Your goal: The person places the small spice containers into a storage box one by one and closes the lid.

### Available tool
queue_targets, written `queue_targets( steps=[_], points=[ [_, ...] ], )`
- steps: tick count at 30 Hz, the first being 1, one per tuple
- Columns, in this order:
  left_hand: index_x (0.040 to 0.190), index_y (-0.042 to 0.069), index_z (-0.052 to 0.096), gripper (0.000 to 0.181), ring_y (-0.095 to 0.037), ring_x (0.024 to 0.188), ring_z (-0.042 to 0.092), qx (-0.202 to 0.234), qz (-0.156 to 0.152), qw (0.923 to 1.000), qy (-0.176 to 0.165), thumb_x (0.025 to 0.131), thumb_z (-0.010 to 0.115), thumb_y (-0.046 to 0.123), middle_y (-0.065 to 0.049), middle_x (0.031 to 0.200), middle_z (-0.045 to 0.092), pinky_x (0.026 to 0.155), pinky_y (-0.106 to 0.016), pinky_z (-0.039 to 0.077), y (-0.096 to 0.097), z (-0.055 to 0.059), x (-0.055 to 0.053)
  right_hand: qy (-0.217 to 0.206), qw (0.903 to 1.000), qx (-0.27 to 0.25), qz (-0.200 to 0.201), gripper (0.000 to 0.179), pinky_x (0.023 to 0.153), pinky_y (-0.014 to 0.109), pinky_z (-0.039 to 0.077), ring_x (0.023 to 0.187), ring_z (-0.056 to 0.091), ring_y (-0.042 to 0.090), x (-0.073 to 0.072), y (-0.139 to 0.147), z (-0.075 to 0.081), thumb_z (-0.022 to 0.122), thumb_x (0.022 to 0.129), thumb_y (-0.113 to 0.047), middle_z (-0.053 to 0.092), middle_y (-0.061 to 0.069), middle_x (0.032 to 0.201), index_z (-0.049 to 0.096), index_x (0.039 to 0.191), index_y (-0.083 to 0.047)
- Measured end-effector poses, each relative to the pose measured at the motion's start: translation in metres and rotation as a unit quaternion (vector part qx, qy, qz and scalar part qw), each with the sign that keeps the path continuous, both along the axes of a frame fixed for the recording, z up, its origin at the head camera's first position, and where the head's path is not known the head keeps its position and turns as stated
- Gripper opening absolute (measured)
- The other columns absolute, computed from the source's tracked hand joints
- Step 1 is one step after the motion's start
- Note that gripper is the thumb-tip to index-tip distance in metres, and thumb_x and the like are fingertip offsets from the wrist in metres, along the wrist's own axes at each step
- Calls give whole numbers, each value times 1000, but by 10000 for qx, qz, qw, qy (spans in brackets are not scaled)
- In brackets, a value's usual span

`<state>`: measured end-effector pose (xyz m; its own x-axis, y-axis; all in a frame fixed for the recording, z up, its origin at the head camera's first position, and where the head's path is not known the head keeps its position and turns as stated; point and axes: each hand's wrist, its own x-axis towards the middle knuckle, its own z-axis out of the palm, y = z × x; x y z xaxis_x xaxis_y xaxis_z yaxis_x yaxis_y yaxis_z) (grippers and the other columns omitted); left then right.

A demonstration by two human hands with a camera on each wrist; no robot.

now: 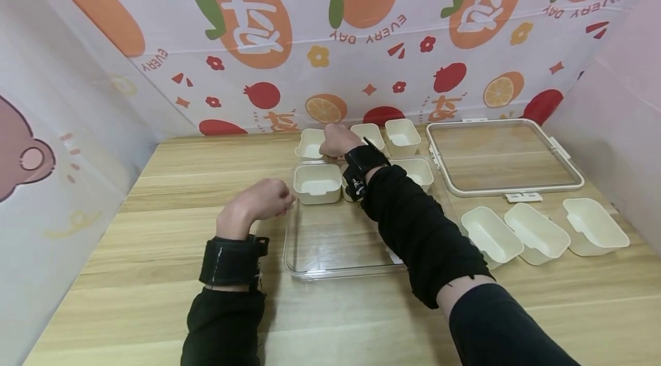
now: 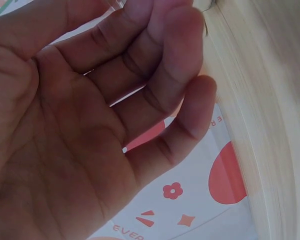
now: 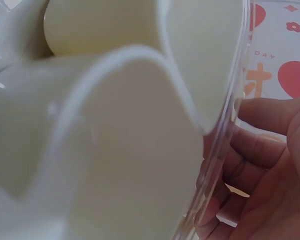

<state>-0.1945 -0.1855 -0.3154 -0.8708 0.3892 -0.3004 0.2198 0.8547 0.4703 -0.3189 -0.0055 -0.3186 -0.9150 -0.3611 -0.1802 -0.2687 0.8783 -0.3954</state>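
In the head view, my left hand (image 1: pixel 260 202) is beside the left edge of a clear shallow box (image 1: pixel 335 276), its fingers loosely bent. The left wrist view shows the palm of this left hand (image 2: pixel 90 120) with nothing in it; some fingertips run out of frame. My right hand (image 1: pixel 341 139) reaches across the box to the back row, beside a cream container (image 1: pixel 310 151). In the right wrist view, bent fingers (image 3: pixel 252 147) lie behind the clear rim (image 3: pixel 233 100); I cannot tell whether they hold anything. Cream containers (image 1: pixel 318 198) stand inside the box along its back.
Behind the box stand more cream containers (image 1: pixel 403 136). At the right lies a clear lid (image 1: pixel 506 189) with a white frame and side clips. Several cream containers (image 1: pixel 596 228) sit in front of it. A printed cloth (image 1: pixel 310 79) hangs behind the wooden table (image 1: pixel 155 251).
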Motion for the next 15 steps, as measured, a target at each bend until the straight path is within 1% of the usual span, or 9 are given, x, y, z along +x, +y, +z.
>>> queue_targets(
  steps=[2, 5, 8, 11, 13, 15],
  points=[
    [72, 2, 64, 34, -13, 56, 40, 9, 9, 10000, -10, 103, 51, 10, 0, 61, 47, 57, -29, 33, 0, 0, 0, 127, 9999, -26, -1, 19, 63, 28, 39, 81, 56, 23, 3, 0, 0, 59, 92, -9, 53, 5, 76, 52, 75, -7],
    [72, 2, 63, 35, -13, 56, 40, 18, -15, 10000, 5, 103, 50, 10, 0, 61, 47, 57, -29, 33, 0, -1, 0, 274, 9996, -54, -33, 19, 67, 29, 41, 87, 57, 26, 5, -1, -1, 57, 92, -7, 53, 7, 80, 50, 74, -7],
    [71, 2, 63, 35, -13, 57, 41, -17, -70, 9999, 88, 102, 50, 9, 0, 61, 48, 57, -28, 33, 0, -2, 0, 353, 9993, -53, -94, 19, 71, 31, 43, 90, 59, 26, 7, -2, -2, 57, 93, -8, 57, 8, 85, 52, 75, -7],
    [70, 2, 63, 35, -13, 57, 41, -59, -113, 9998, 183, 102, 50, 9, 0, 62, 49, 57, -28, 34, 0, -2, 0, 432, 9990, 24, -116, 17, 77, 33, 46, 96, 60, 27, 7, -4, -2, 58, 93, -9, 63, 10, 93, 56, 77, -6],
    [69, 2, 63, 35, -13, 57, 41, -84, -119, 9997, 219, 102, 50, 9, 0, 62, 49, 57, -28, 34, 0, -2, 1, 488, 9987, 97, -115, 15, 79, 35, 48, 100, 59, 28, 7, -5, -2, 58, 94, -9, 64, 11, 98, 60, 79, -5],
    [69, 2, 63, 35, -13, 56, 41, -84, -112, 9997, 223, 102, 50, 8, 0, 61, 49, 57, -28, 33, 0, -1, 1, 516, 9985, 152, -115, 15, 80, 35, 48, 102, 59, 28, 6, -6, -1, 58, 95, -10, 65, 12, 99, 63, 82, -4]
  ],
)
